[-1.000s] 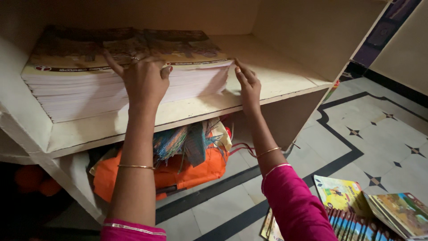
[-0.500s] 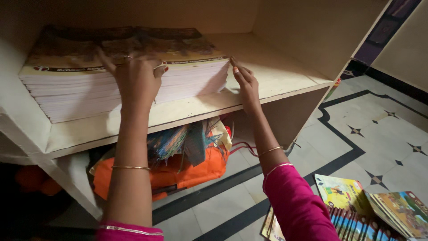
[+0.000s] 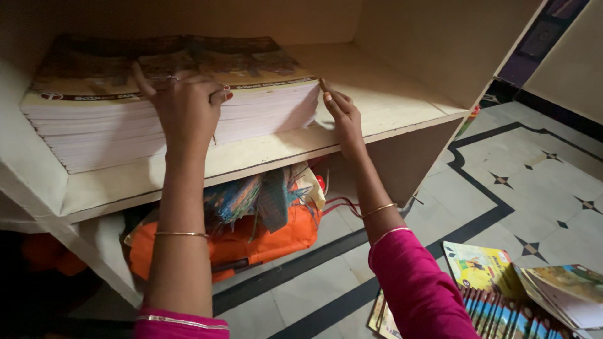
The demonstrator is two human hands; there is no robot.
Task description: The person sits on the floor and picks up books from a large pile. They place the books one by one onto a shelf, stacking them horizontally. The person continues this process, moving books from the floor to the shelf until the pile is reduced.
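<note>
— Two hands on what?
— A thick stack of booklets [image 3: 169,107] on a wooden shelf [image 3: 389,100]. Left hand [image 3: 185,110] spreads flat against its front edge; right hand [image 3: 342,119] presses open fingers to its right side.
— Anything hidden?
— The left fingertips curl over the top cover; the stack's back is in shadow.

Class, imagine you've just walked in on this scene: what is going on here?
A person in pink sleeves has both hands on a thick stack of books lying on a wooden shelf. The left hand rests on the stack's front edge and the right hand presses its right side. An orange bag sits below; more books lie on the tiled floor.
</note>
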